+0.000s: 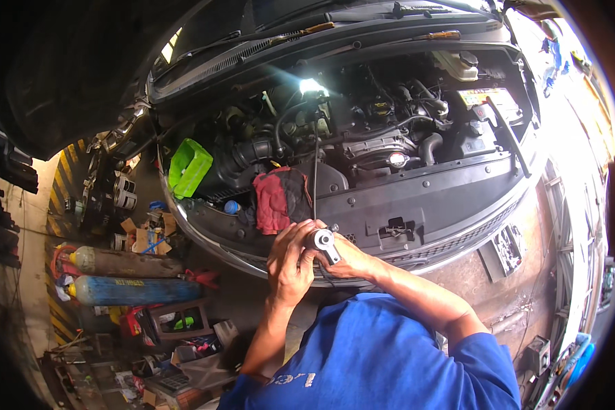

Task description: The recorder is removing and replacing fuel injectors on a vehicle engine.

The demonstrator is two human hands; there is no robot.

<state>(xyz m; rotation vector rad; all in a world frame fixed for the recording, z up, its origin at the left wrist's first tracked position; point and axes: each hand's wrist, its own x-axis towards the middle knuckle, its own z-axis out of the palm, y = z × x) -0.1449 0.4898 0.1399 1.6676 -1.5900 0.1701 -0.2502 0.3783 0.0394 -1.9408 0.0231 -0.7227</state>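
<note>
Here the left hand (pixel 290 263) and the right hand (pixel 345 258) meet in front of the car's open engine bay (pixel 389 147), both fingers curled and clamped on a small silver-headed tool (pixel 323 242) held between them. The left hand grips it from the side with the thumb up; the right hand cups it from behind, its fingers mostly hidden. A thin dark cable (pixel 316 164) rises from the tool up into the engine bay, ending near a bright white light (pixel 311 86) deep among the hoses. Just above the hands, on the front edge of the engine bay, lies a red rag (pixel 280 198). Left of the rag, on the same edge, sits a bright green plastic box (pixel 188 167). Right of the rag, further into the engine bay, a round radiator cap (pixel 397 160) shows. Well left of the engine bay, down on the floor, two gas cylinders (pixel 130 277) lie side by side, one rusty, one blue.
</note>
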